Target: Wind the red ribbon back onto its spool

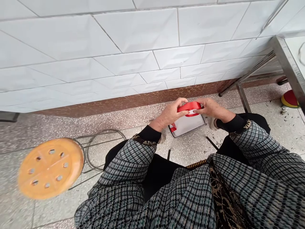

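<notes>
A roll of glossy red ribbon with a white patch at its front is held between both hands. My left hand grips its left side, thumb in front and fingers over the top. On the right side, my right hand pinches it with the thumb at the white patch. Below the roll lies a shallow white tray or box with dark edges, partly covered by the roll and hands. A red strip shows at its left end; whether it joins the roll I cannot tell.
An orange round stool with metal legs lies tipped over on the left. A metal-framed table stands at the right, with a red and yellow object beneath it. White tiled wall rises ahead. Small husk-like bits litter the floor.
</notes>
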{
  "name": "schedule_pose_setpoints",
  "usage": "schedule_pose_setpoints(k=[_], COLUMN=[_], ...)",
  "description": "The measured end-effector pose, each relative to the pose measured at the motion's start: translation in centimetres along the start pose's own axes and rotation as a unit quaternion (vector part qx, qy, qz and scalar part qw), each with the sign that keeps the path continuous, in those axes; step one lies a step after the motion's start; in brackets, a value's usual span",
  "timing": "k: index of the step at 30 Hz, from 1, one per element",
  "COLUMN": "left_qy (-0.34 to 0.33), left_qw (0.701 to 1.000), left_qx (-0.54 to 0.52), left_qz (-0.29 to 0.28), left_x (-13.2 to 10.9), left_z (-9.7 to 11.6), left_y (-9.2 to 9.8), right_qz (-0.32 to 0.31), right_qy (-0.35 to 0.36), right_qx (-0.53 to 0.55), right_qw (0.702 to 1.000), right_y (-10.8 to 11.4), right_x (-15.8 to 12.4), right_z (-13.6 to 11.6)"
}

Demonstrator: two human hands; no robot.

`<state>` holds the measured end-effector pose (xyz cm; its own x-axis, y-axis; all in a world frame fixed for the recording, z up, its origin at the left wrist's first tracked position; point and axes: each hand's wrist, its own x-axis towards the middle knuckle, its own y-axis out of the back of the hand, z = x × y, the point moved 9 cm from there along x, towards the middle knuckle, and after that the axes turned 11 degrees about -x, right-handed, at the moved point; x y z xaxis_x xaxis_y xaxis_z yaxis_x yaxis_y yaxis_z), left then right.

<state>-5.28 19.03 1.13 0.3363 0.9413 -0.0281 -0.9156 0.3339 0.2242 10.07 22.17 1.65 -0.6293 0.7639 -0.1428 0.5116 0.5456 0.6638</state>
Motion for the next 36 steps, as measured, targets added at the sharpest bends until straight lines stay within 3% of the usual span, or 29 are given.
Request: schedule_pose_setpoints(k=[7,18,29,36], left_qy=[0.055,0.104,0.122,0.124], left_qw=[0.998,0.948,0.906,0.895], left_qx=[-0.037,-0.301,-0.404,-0.428], left_qz=[0.009,0.022,-0.003,0.032], left_x=[-0.1,-0.6,-0.3,0.0], left_z=[-0.7,-2.1,-2.0,-2.5], left_y=[0.8,-0.1,-1.1,-1.6], right_qz=[0.009,0.024,0.026,0.055], right_qy=[-0.002,-0.002,-0.021,-0.024], right_qx=[0.005,0.098,0.177,0.182], right_qw=[1.000,0.995,0.984,0.981], right_y=[1.3,1.8,1.9,2.4], right_x=[-0.4,-0.6,-0.3,0.1], right_z=[0.6,0.9,0.8,1.5])
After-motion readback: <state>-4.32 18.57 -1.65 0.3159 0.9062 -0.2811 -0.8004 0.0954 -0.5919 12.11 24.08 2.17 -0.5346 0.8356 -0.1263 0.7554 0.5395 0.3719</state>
